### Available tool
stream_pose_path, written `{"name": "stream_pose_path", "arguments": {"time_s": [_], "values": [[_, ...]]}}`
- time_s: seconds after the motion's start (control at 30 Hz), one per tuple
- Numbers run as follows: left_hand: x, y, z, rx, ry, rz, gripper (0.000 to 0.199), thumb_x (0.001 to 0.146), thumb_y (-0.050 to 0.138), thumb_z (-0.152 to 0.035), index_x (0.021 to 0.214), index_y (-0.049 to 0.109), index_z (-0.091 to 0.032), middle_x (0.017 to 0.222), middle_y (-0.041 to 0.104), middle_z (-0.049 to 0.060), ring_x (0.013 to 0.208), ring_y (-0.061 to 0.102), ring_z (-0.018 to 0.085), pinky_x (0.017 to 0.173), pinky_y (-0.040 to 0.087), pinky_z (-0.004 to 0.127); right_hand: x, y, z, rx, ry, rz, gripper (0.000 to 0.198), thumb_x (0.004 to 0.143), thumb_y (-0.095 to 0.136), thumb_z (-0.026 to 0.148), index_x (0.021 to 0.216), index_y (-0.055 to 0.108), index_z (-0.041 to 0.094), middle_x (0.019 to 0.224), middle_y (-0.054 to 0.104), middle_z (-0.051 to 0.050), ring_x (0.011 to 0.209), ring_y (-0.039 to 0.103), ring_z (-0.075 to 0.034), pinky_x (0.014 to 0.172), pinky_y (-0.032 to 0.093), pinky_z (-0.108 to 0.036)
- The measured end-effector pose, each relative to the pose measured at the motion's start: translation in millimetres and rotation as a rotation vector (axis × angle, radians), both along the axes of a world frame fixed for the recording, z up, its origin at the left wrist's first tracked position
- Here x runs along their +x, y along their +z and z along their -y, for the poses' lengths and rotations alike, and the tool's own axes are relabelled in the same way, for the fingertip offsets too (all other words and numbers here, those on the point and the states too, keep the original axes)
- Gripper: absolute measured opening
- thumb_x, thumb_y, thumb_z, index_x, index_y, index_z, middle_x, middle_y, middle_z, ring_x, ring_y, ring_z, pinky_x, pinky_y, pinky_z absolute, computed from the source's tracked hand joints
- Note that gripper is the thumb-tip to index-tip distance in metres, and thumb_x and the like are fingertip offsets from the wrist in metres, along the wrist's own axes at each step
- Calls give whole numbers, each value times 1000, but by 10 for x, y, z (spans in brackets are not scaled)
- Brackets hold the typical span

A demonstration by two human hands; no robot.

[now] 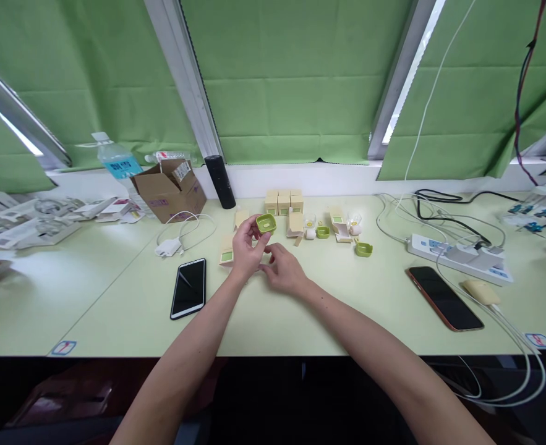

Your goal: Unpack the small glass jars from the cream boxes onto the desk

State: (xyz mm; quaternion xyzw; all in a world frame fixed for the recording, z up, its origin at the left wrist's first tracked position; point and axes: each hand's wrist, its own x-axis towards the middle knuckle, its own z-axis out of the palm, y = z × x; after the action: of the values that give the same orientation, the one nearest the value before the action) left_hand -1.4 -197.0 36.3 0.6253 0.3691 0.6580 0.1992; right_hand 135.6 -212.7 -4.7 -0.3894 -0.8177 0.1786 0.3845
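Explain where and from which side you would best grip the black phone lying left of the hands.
Grip the black phone across its two long edges, coming straight down from above. It lies flat, screen up, with bare table on both sides, so the thin edges are probably the only hold; the white charger sits clear beyond it.

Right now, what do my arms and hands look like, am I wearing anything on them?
Both arms are bare from the hands to the bottom edge of the picture: no sleeves, gloves, watch or bracelet show. The left hand and right hand show no rings, though the fingers are small in this view.
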Motion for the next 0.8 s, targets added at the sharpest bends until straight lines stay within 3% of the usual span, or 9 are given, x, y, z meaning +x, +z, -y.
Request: {"name": "stream_pose_path", "arguments": {"time_s": [0.1,0.2,0.33,0.47,0.57,0.7,0.8], "values": [[24,-8,28,75,91,-177,40,88,74,-35,125,66,-21,111,63,9,92,62,20,84,54,35,253,96,-56,134,-104,-184,6,98,57,25,103,57,22,95,67,-5,72,63,-16,61,51,-30],[109,-14,85,100,73,-293,38,87,73,-28,124,64,-22,116,60,10,106,62,23,92,56,38,583,203,-87,346,-139,-290,7,100,53,21,99,59,23,87,65,-5,71,62,-17,56,50,-29],[271,-38,188,16,-82,-297,40,87,71,-21,125,62,-23,124,62,10,110,65,22,91,59,36,923,253,-17,545,-103,-263,21,98,56,17,115,65,25,107,69,-11,96,69,-24,66,61,-35],[396,-83,266,-55,-136,-314,40,84,77,-20,122,67,-24,112,68,8,92,64,19,85,57,35,1000,226,82,508,-52,-123,54,95,60,18,147,52,28,137,64,-14,126,63,-31,87,66,-46],[457,-125,291,-134,-199,-246,41,81,82,-26,120,69,-23,109,69,8,90,63,19,85,55,35,981,207,99,477,0,-83,62,94,56,13,154,46,29,138,65,-13,129,63,-30,95,65,-48],[503,-136,307,-261,-366,-22,48,84,81,-41,124,65,-20,112,68,10,98,66,20,89,55,35,993,190,80,433,16,-125,56,95,57,14,149,52,29,134,66,-13,125,65,-29,91,66,-46],[515,-105,308,-379,-408,76,48,91,70,-58,114,65,-17,93,68,7,79,65,16,73,53,30,1006,195,86,419,15,-161,53,95,60,17,146,55,29,131,67,-14,121,67,-30,81,68,-42]]}}
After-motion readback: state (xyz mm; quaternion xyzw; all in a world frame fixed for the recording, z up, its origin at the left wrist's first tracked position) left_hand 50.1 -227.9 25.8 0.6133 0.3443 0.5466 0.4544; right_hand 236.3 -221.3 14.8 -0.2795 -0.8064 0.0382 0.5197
